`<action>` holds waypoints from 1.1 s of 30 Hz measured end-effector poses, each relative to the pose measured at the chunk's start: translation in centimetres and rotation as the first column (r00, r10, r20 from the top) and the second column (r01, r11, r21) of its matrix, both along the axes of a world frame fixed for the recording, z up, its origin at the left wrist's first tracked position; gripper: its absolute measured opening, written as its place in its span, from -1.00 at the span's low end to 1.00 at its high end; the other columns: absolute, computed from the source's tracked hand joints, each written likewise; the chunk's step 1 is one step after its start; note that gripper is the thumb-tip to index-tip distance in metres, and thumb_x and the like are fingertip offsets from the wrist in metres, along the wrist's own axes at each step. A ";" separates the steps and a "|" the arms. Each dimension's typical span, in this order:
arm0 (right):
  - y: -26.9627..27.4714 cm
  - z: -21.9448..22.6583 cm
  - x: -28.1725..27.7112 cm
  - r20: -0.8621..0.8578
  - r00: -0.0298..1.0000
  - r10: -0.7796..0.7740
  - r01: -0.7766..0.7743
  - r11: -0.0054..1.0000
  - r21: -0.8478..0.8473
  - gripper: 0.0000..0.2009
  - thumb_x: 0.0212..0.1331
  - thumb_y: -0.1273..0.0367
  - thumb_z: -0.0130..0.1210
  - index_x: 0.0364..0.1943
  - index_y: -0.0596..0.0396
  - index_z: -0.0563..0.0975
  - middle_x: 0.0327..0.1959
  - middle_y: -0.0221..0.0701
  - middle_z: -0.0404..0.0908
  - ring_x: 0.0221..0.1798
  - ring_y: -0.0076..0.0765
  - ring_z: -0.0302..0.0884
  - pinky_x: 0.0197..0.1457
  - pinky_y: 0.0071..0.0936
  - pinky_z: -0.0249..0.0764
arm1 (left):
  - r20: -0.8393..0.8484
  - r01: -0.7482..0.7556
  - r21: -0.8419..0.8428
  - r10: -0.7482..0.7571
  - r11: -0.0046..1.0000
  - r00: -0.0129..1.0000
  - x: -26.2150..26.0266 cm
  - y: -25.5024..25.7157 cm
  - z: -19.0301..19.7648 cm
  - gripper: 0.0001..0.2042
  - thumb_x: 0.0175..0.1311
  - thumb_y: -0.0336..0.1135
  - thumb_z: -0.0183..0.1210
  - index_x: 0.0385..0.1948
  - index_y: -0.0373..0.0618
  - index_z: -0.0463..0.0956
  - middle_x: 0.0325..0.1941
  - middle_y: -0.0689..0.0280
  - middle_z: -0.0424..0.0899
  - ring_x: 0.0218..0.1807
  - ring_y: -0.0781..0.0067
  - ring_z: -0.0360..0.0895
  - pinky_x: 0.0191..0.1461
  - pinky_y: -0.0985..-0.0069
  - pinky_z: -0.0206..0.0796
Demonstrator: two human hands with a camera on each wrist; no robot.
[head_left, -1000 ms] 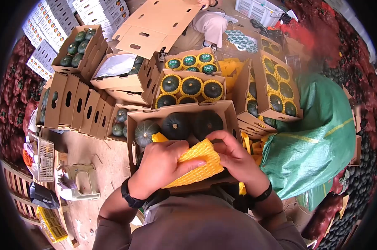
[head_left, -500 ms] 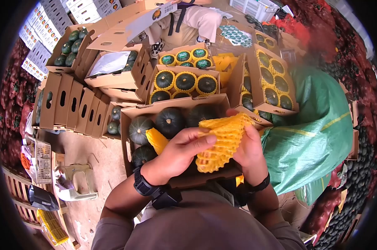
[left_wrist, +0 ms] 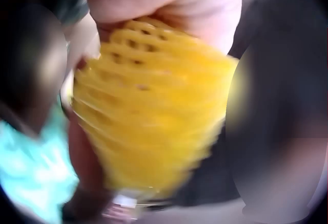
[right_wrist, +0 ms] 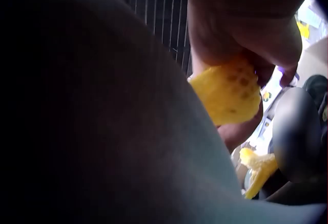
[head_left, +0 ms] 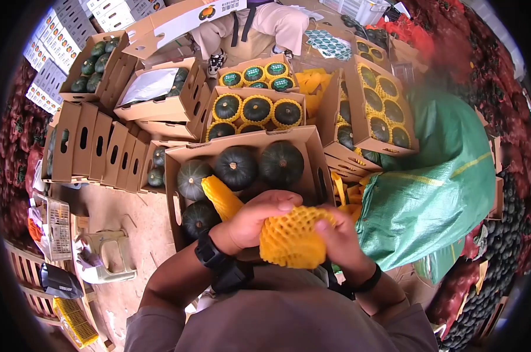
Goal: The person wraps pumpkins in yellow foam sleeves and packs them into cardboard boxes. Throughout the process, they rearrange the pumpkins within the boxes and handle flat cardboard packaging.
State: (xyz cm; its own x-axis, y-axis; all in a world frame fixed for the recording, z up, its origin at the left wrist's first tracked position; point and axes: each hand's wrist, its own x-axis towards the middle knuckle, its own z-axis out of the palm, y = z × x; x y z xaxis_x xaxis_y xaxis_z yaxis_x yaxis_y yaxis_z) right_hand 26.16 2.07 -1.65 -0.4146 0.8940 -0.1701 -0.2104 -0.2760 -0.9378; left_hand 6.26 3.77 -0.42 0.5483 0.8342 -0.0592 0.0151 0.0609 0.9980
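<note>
Both hands hold a yellow foam net sleeve (head_left: 292, 237) close to my body; it bulges round, and what is inside it is hidden. My left hand (head_left: 253, 220) curls over its top and left side, while my right hand (head_left: 336, 240) grips its right side. The net (left_wrist: 154, 121) fills the left wrist view. In the right wrist view my fingers (right_wrist: 241, 24) pinch the net (right_wrist: 228, 93). Just beyond stands an open cardboard box (head_left: 180, 155) with several dark green squashes (head_left: 237, 167) and a second yellow net (head_left: 221, 196).
Boxes of netted squashes (head_left: 256, 111) stand behind and to the right (head_left: 383, 111). A green woven sack (head_left: 435, 176) lies at the right. Folded cartons (head_left: 95, 146) lean at the left, a white stool (head_left: 110, 258) stands low left, and a seated person (head_left: 248, 26) is at the back.
The net was held stretched above the box half a second ago. Both hands have since brought it down towards my body, and it now looks rounded and full.
</note>
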 end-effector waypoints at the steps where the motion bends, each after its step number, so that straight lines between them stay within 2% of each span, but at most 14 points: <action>1: 1.1 0.8 0.8 -0.184 0.962 -0.202 0.155 0.958 -0.241 -0.75 0.23 0.38 0.10 -0.06 0.17 0.48 -0.28 -0.38 0.58 -0.14 -0.44 0.54 0.08 -0.47 0.38 | 0.117 -0.003 -0.084 0.013 0.996 0.993 0.4 -0.2 -0.7 -0.83 0.13 -0.39 0.13 -0.29 -0.17 0.36 -0.42 0.35 0.48 -0.34 0.48 0.48 -0.24 0.51 0.29; 3: 2.5 1.9 2.6 -0.318 0.869 -0.378 0.162 0.826 -0.539 -0.64 0.23 0.41 0.09 0.09 0.14 0.36 -0.14 -0.32 0.56 -0.05 -0.50 0.50 0.07 -0.51 0.40 | 0.339 0.013 -0.241 0.072 0.970 0.938 0.9 -0.3 -1.4 -0.73 0.09 -0.48 0.13 -0.14 -0.21 0.38 -0.32 0.34 0.50 -0.27 0.50 0.50 -0.21 0.59 0.32; 4: 1.8 1.7 3.2 -0.131 0.974 -0.185 0.124 0.918 -0.377 -0.57 0.22 0.41 0.11 0.16 0.11 0.30 -0.08 -0.28 0.53 0.00 -0.48 0.48 0.09 -0.50 0.40 | -0.344 -0.109 0.007 0.105 0.994 0.933 0.0 0.4 -0.7 -0.70 0.08 -0.49 0.11 -0.11 -0.27 0.38 -0.25 0.18 0.56 -0.18 0.30 0.56 -0.09 0.49 0.36; 6: -0.3 1.2 3.9 0.342 0.931 0.126 -0.103 0.991 -0.084 -0.42 0.20 0.41 0.13 0.28 0.04 0.17 0.04 -0.21 0.47 0.09 -0.44 0.43 0.12 -0.48 0.39 | -0.549 -0.118 0.340 0.299 0.933 0.781 -0.5 1.2 -2.6 -0.66 0.09 -0.39 0.12 -0.06 -0.27 0.40 -0.19 0.00 0.58 -0.13 0.08 0.56 -0.05 0.36 0.39; 7: -0.6 1.7 3.7 0.416 0.871 0.260 -0.171 0.956 -0.239 -0.15 0.14 0.52 0.15 0.42 -0.14 -0.16 0.21 -0.16 0.28 0.17 -0.33 0.37 0.16 -0.41 0.39 | -0.607 -0.071 0.289 0.240 0.955 0.757 -0.3 1.4 -3.4 -0.65 0.09 -0.35 0.12 -0.06 -0.26 0.42 -0.19 -0.02 0.58 -0.13 0.02 0.55 -0.04 0.30 0.39; 10: 0.3 -0.6 3.2 0.220 0.909 0.354 -0.154 0.776 -0.612 -0.14 0.15 0.56 0.03 0.44 -0.22 -0.24 0.22 -0.21 0.28 0.22 -0.32 0.33 0.20 -0.35 0.39 | -0.740 0.015 0.143 0.096 0.990 0.666 1.6 1.6 -5.5 -0.62 0.10 -0.23 0.11 -0.06 -0.22 0.46 -0.19 -0.06 0.58 -0.12 -0.09 0.53 -0.01 0.18 0.37; 13: 1.6 -5.5 2.4 -0.109 0.989 0.103 -0.150 0.721 -0.677 -0.13 0.14 0.48 0.02 0.44 -0.26 -0.27 0.24 -0.25 0.30 0.23 -0.25 0.34 0.15 -0.24 0.42 | -0.806 0.003 0.073 0.057 0.997 0.589 3.2 2.6 -4.6 -0.60 0.11 -0.18 0.09 -0.05 -0.23 0.45 -0.11 -0.10 0.56 -0.10 -0.10 0.52 0.05 0.19 0.35; 16: -0.4 -2.7 1.1 -0.108 0.990 -0.093 0.019 0.839 -0.544 -0.19 0.15 0.50 -0.05 0.44 -0.19 -0.21 0.24 -0.26 0.30 0.25 -0.23 0.33 0.16 -0.27 0.37 | -0.645 -0.177 0.259 0.307 0.949 0.700 0.7 2.0 -5.1 -0.57 0.13 -0.18 0.07 0.02 -0.20 0.39 -0.12 -0.09 0.54 -0.12 -0.01 0.54 0.03 0.27 0.36; 18: -0.7 -3.3 0.5 0.233 0.959 -0.158 0.137 0.985 0.106 -0.41 0.20 0.48 -0.12 0.37 0.01 0.09 0.09 -0.23 0.36 0.07 -0.29 0.40 0.13 -0.41 0.31 | -0.340 -0.255 -0.072 0.217 0.964 0.915 -0.1 1.1 -2.2 -0.55 0.22 -0.28 -0.02 0.17 -0.14 0.29 -0.05 0.08 0.55 -0.02 0.24 0.53 0.11 0.43 0.33; 21: 1.3 -1.1 -0.1 0.405 0.829 -0.385 0.075 0.796 0.601 -0.67 0.29 0.42 -0.14 0.10 0.18 0.46 -0.19 -0.27 0.44 -0.19 -0.39 0.40 0.03 -0.50 0.32 | 0.309 -0.175 -0.384 0.305 0.906 0.901 -0.3 0.0 -1.6 -0.57 0.35 -0.38 -0.09 0.26 -0.17 0.23 0.10 0.26 0.53 0.10 0.51 0.46 0.18 0.58 0.26; 25: 3.1 -2.4 -0.8 0.098 0.942 -0.321 0.315 0.947 0.069 -0.73 0.36 0.31 -0.12 -0.10 0.23 0.51 -0.27 -0.42 0.55 -0.22 -0.51 0.47 -0.04 -0.57 0.37 | 0.347 -0.253 -0.585 0.520 0.771 0.781 -1.6 -0.2 -3.4 -0.64 0.37 -0.28 -0.05 0.11 -0.28 0.40 0.05 0.24 0.56 0.08 0.50 0.48 0.16 0.61 0.27; 29: 3.7 -0.6 -2.5 -0.388 0.891 -0.236 -0.006 0.848 -0.530 -0.66 0.38 0.22 -0.18 -0.16 0.23 0.53 -0.17 -0.32 0.61 -0.12 -0.46 0.57 0.02 -0.49 0.44 | 0.336 -0.327 -0.511 0.535 0.795 0.775 -1.7 -0.3 -2.8 -0.56 0.40 -0.14 -0.15 0.17 -0.26 0.32 0.07 0.20 0.52 0.08 0.49 0.46 0.18 0.57 0.24; 32: 2.7 2.0 -2.2 -0.244 0.949 -0.199 0.123 0.948 -0.295 -0.67 0.38 0.23 -0.17 -0.23 0.24 0.52 -0.23 -0.29 0.61 -0.18 -0.44 0.56 0.01 -0.50 0.43 | 0.239 -0.383 -0.310 0.461 0.870 0.854 -0.8 -0.7 -0.8 -0.41 0.45 0.09 -0.30 0.30 -0.19 0.16 0.23 0.14 0.35 0.19 0.44 0.35 0.25 0.53 0.16; 33: 2.6 1.4 -2.1 -0.278 0.931 -0.235 0.258 0.965 0.049 -0.69 0.37 0.25 -0.13 -0.33 0.24 0.49 -0.32 -0.30 0.59 -0.24 -0.40 0.55 -0.05 -0.49 0.43 | 0.079 -0.257 -0.237 0.283 0.937 0.956 -1.7 -0.5 -0.7 -0.35 0.43 0.18 -0.36 0.37 -0.10 0.00 0.33 0.13 0.19 0.27 0.41 0.23 0.31 0.47 0.07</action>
